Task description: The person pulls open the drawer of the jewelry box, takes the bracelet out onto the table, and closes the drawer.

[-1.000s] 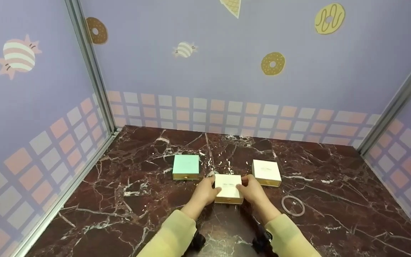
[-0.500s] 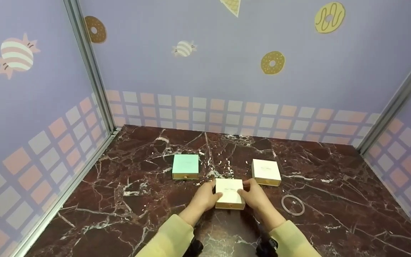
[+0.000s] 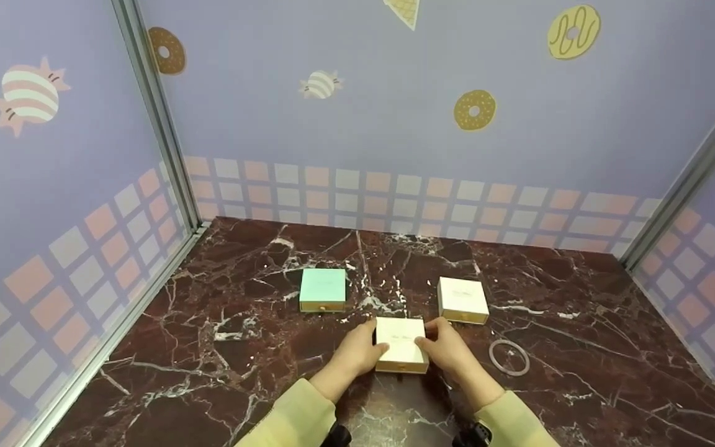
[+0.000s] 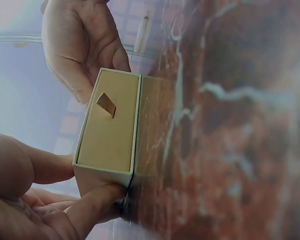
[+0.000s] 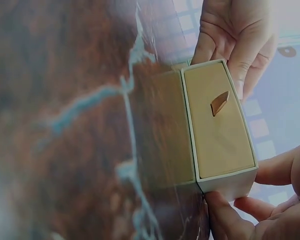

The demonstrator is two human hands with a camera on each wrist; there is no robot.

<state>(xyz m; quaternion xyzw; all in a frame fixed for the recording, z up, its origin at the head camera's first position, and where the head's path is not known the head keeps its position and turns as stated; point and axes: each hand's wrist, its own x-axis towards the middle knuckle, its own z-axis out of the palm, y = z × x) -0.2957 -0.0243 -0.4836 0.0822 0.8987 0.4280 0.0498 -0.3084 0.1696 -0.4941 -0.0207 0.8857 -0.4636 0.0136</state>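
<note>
A cream square box (image 3: 401, 340) lies flat on the dark red marbled table between both hands in the head view. My left hand (image 3: 355, 349) grips its left side, thumb on the top edge. On the opposite side, my right hand (image 3: 449, 347) holds it the same way, thumb over the top. The wrist views show the box's tan drawer front (image 4: 109, 120) with a small brown pull tab (image 5: 220, 103); the drawer is closed.
A mint green box (image 3: 323, 289) stands behind to the left, a white box (image 3: 463, 299) behind to the right near my right hand. A pale ring (image 3: 509, 357) lies to the right. Small white bits are scattered behind the held box. Patterned walls surround the table.
Both hands have drawn the cream box across the table toward the body, keeping their grip on its sides. The other boxes and the ring have stayed put.
</note>
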